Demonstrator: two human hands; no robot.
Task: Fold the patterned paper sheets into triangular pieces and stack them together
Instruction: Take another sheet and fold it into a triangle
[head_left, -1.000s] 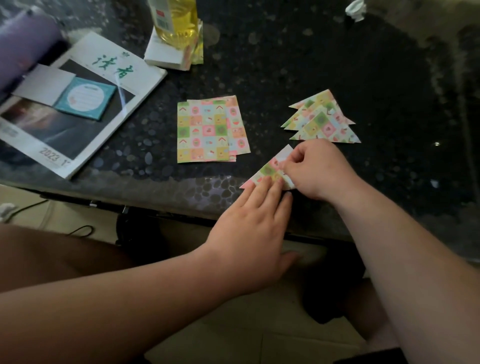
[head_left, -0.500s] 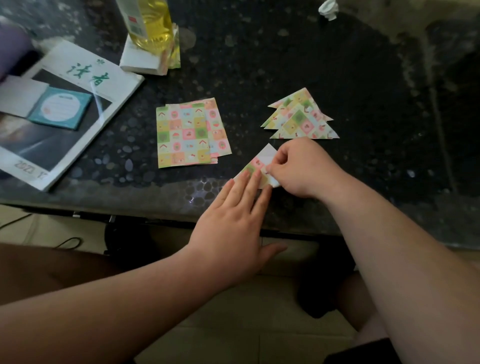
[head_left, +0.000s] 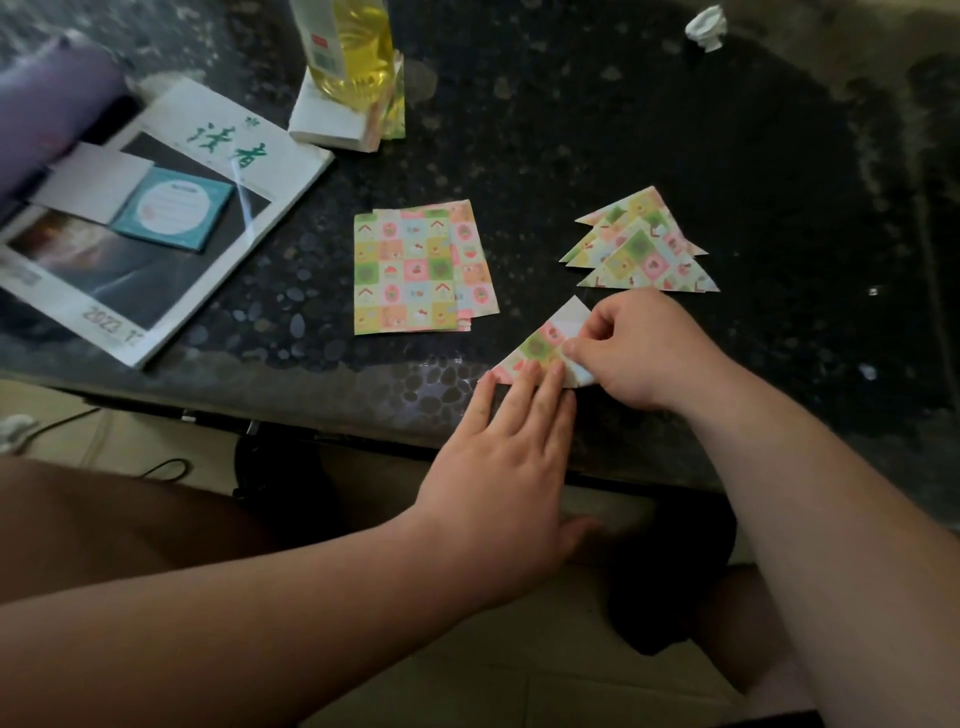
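**One sheet part-folded beneath two hands**

The part-folded piece (head_left: 540, 349) is found just right of and nearer than the pile of flat sheets (head_left: 415, 270), by the table (head_left: 571, 130) edge. Its right corner is hidden by the right hand (head_left: 641, 353), whose thumb and forefinger are pinched on a flap. Its lower edge is covered by the left hand (head_left: 511, 447), pressed flat with fingers straight. Its white tip is pointed away, its slanted edge rising rightward. Finished triangles (head_left: 641, 249) are overlapped right of the pile.
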